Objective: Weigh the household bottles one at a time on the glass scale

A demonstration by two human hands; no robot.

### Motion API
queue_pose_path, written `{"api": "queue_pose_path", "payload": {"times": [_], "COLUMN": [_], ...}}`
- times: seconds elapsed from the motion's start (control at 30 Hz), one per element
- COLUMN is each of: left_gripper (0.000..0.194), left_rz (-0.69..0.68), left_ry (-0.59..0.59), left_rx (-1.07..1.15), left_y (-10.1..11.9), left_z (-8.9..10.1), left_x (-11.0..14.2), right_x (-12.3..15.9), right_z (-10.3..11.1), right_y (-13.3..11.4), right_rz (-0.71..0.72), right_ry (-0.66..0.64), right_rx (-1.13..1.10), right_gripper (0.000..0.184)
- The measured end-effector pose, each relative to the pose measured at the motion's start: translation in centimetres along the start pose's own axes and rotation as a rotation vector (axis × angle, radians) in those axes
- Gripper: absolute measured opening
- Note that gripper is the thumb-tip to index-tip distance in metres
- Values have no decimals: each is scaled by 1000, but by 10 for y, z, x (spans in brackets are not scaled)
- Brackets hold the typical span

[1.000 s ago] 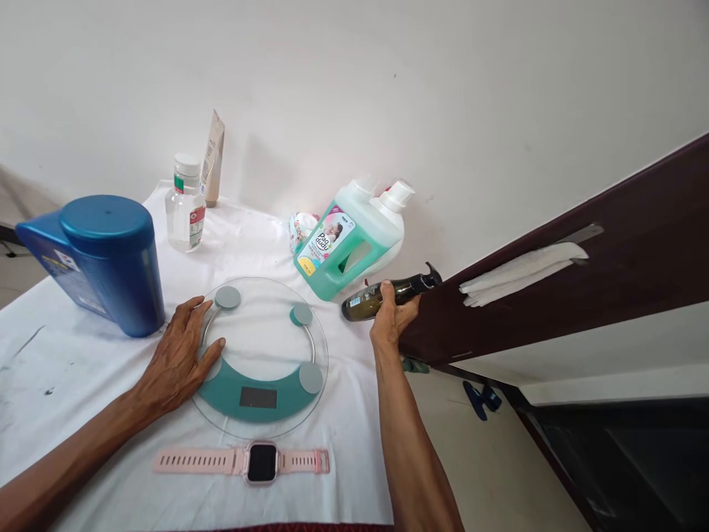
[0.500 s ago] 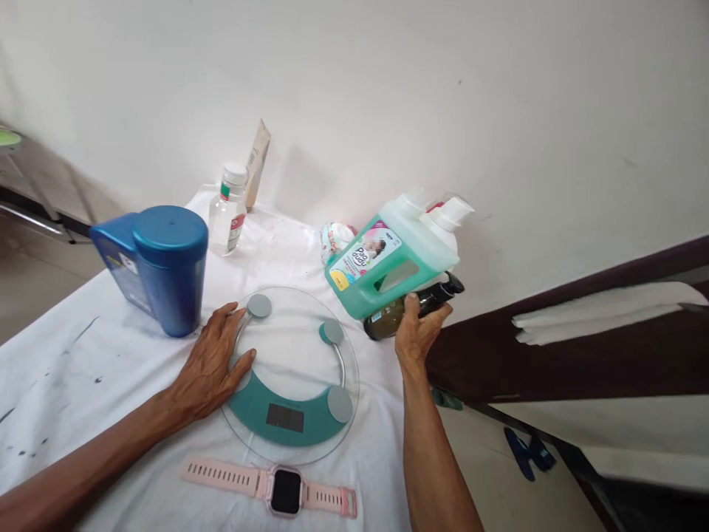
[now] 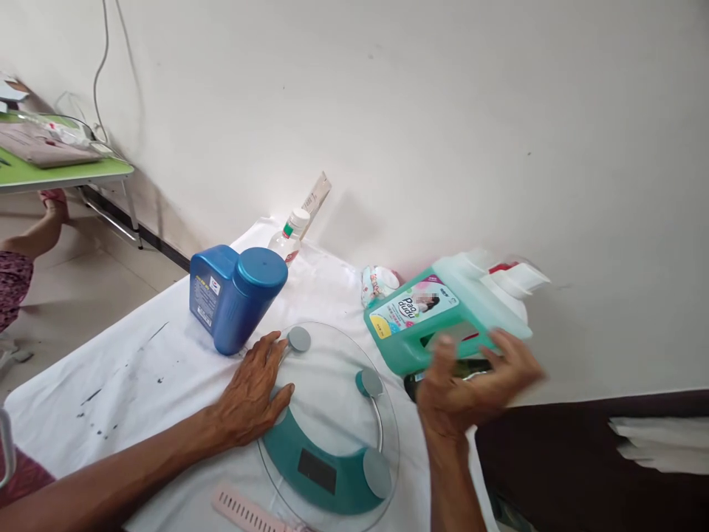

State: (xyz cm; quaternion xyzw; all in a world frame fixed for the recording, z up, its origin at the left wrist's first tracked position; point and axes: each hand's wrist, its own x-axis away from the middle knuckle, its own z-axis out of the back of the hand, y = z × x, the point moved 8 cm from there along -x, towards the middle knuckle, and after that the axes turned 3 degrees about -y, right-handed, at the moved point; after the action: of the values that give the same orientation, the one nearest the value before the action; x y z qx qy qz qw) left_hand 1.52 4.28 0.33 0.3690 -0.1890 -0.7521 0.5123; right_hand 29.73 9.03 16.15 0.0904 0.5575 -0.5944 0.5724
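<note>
My left hand (image 3: 252, 395) lies flat with fingers spread on the left rim of a round glass bathroom scale (image 3: 326, 377) with a teal band. My right hand (image 3: 470, 388), blurred by motion, has its fingers apart against the lower side of a tilted green detergent jug (image 3: 421, 318). A dark bottle (image 3: 413, 383) lies under the jug, mostly hidden behind that hand. I cannot tell whether the hand touches the bottle.
On the white cloth (image 3: 138, 369) stand a blue container (image 3: 235, 295), a clear bottle (image 3: 288, 238), a leaning tube (image 3: 315, 198) and a small packet (image 3: 377, 282). A pink watch strap (image 3: 244, 510) lies at the bottom. A dark door (image 3: 581, 458) is at the right; a green table (image 3: 60, 174) and another person's foot (image 3: 49, 203) are at the left.
My view has swung left and down. My right hand, shut on the dark bottle before, now has its fingers spread by the green jug. The left hand has stayed on the scale.
</note>
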Motion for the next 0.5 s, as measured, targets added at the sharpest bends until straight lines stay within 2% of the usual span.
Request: {"api": "queue_pose_path", "payload": {"times": [0.03,0.1,0.2,0.27,0.3,0.37,0.43,0.5], "left_gripper": [73,75,79,83,85,87,89,88], "left_rz": [2,2,-4,-9,-9,-10,-10,-7], "left_ry": [7,21,25,14,9,1,1,0], "left_rx": [-4,-16,-33,-39,-39,-33,-20,-7], "left_y": [0,0,0,0,0,0,0,-1], "left_z": [-1,-1,-4,-6,-6,-8,-8,-9], "left_x": [1,2,3,3,3,3,3,3], "right_x": [-1,2,14,21,23,24,24,25], "right_z": [-26,-93,-199,-254,-275,-303,-318,-319], "right_y": [-21,-49,-78,-91,-96,-105,-109,-109], "right_rz": [61,33,-96,-177,-209,-253,-274,-291], "right_ry": [-69,-275,-556,-637,-646,-628,-609,-588], "right_rx": [-60,-222,-383,-404,-402,-393,-390,-393], "right_gripper": [55,48,66,80,82,75,62,53]}}
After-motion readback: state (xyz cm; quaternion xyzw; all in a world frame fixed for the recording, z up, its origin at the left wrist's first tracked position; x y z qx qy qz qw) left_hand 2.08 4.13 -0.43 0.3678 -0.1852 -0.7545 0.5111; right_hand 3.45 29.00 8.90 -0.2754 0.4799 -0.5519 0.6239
